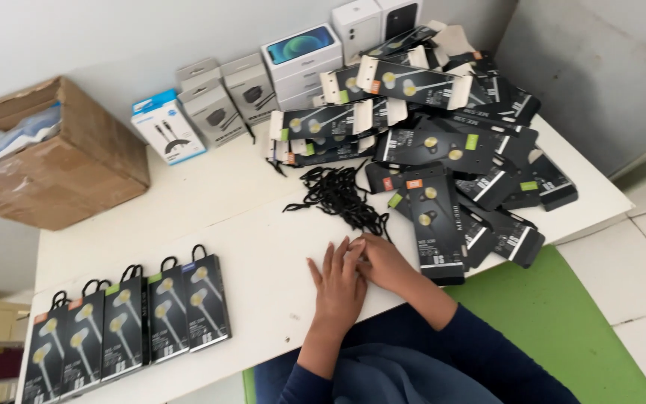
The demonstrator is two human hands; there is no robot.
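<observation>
Five flat black earphone packs (125,325) are lined along the tabletop's near-left edge; more are heaped (443,142) at the far-right corner; white boxes (300,63) along the far edge; a brown carton (54,161) overhangs the left edge.

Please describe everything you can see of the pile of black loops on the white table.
The pile of black loops is a loose, tangled heap of thin black cords, like small hanging ties; the material cannot be told. It lies on the white table, between the heap of black earphone packs and the two hands. Its near end reaches the fingertips of the right hand; the left hand lies flat just below.
</observation>
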